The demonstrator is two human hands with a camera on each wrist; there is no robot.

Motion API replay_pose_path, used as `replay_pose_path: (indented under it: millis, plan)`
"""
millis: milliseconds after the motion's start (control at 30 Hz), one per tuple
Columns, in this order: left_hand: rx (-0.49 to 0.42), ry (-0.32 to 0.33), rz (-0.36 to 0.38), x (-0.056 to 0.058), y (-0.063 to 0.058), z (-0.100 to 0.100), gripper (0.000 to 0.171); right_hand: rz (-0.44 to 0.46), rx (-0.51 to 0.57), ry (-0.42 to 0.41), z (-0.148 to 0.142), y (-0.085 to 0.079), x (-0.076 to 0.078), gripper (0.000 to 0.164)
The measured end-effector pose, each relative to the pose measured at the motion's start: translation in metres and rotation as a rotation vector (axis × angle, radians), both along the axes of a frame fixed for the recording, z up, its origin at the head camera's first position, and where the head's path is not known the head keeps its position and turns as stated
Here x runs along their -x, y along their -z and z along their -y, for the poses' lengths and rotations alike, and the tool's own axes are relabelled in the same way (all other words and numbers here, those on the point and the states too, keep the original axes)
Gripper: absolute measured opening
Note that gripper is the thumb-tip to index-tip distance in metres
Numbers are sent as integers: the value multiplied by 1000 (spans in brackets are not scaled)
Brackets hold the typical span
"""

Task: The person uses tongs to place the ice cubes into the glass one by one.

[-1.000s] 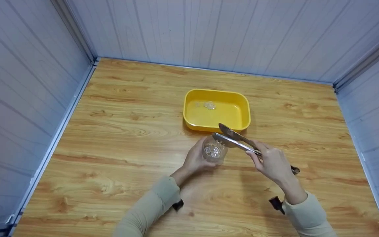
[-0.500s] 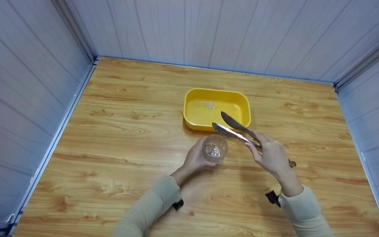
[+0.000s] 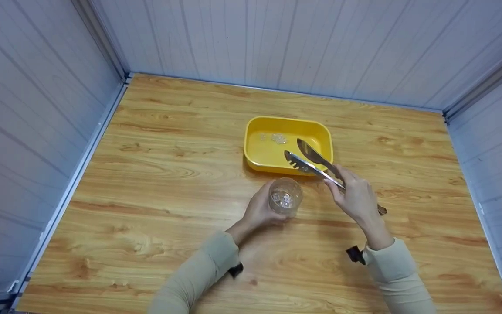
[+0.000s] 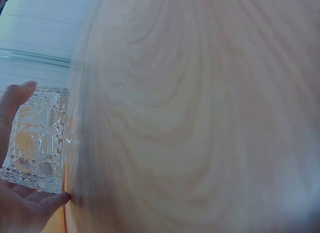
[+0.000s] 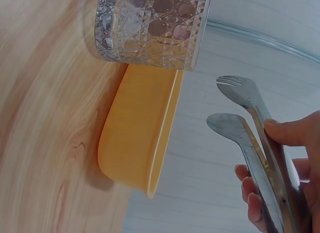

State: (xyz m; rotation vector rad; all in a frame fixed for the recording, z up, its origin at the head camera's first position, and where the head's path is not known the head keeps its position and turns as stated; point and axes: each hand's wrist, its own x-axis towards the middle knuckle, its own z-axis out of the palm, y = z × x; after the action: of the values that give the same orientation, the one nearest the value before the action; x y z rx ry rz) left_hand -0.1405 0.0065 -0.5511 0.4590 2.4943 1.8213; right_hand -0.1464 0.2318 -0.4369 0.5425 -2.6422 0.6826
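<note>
Pale beige sleeves, the left one (image 3: 207, 261) and the right one (image 3: 392, 272), came in from the near edge, with a small black device (image 3: 235, 270) under the left cuff and another black device (image 3: 355, 254) beside the right cuff. Beyond the cuffs, the left hand (image 3: 259, 209) was curled round the side of a glass (image 3: 286, 194), its thumb on one side and its fingers on the other. The glass stood upright just short of the tub, its wall cut in a faceted pattern with round spots, and a few clear pieces (image 3: 284, 200) lay at its bottom. To its right, the right hand (image 3: 356, 196) gripped metal tongs (image 3: 308, 151) between thumb and fingers. The two tips of the tongs stood apart, one toothed like a fork, the other smooth and rounded; seen from the head, they overlapped the near right part of a yellow tub (image 3: 268, 168), and the right wrist view showed them above its rim. Inside the tub, left of the tips, lay a small cluster of clear chunks (image 3: 279, 138). The wood-grain table (image 3: 146, 196) stretched behind to a whitish panelled wall (image 3: 255, 43).
</note>
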Motion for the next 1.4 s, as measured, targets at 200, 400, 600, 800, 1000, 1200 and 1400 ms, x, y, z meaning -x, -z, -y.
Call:
replay_pose_path:
  millis: [200,400,600,800,1000,1200,1400]
  plan:
    - [9,-3,-4,0,0,0,98,-21,-14,32,1,4,9,38]
    - [37,10,-27,1,0,0,96,-39,-83,80,4,10,21,38]
    - [53,3,-18,1,0,-1,96,10,-133,106,7,13,33,37]
    - [42,1,-15,0,0,-1,96,58,-186,121,11,14,43,34]
    - [60,-2,-12,0,0,-1,97,122,-230,144,14,14,51,28]
    - [57,0,-22,1,0,0,97,182,-255,153,19,13,61,27]
    - [46,4,-36,1,0,1,98,209,-266,151,22,15,71,25]
